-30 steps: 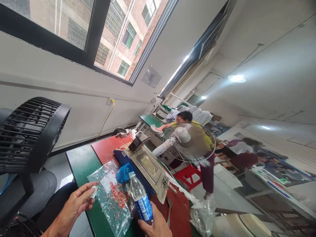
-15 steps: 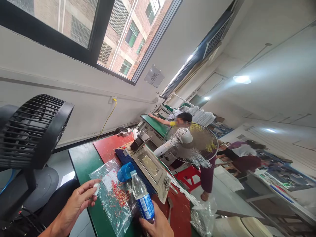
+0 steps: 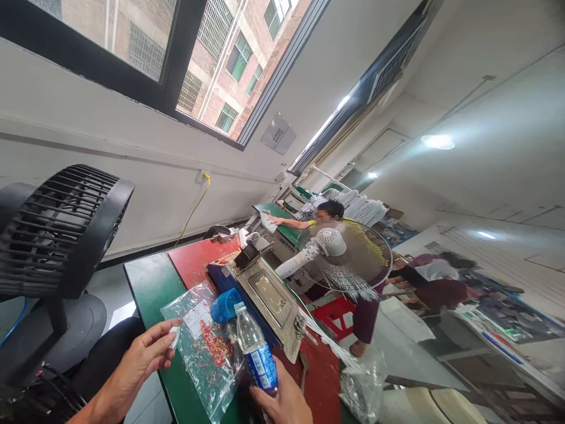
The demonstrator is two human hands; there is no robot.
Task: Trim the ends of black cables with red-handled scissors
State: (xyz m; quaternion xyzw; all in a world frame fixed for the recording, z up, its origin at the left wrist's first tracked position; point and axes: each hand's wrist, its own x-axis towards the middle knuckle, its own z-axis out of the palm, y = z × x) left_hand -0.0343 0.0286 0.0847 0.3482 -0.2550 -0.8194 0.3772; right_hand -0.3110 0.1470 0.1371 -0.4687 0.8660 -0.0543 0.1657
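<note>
My left hand [image 3: 143, 356] pinches a small white piece [image 3: 175, 337] between thumb and fingers; its exact kind I cannot make out. In my right hand [image 3: 286, 393] is a clear plastic bottle [image 3: 249, 331] with a blue label, tilted, its top pointing up and away from me. Behind the bottle's neck a blue plastic cup [image 3: 225, 305] lies on its side on a clear plastic bag [image 3: 194, 347]. Small red and yellow bits [image 3: 216, 344] are scattered over the bag, between my two hands. A white paper with print [image 3: 198, 317] shows near the cup.
A blue machine with a dirty metal plate [image 3: 269, 294] stands on the green and red table [image 3: 145, 277]. A spoon [image 3: 304, 371] lies right of the bottle. A black fan [image 3: 70, 229] is at left. Beyond a white fan [image 3: 329, 241], a co-worker [image 3: 304, 224] reaches over another table.
The co-worker's arm has shifted, and a pale cloth now shows under that hand. The view has moved slightly. My hands keep their hold on the bottle and the small white piece.
</note>
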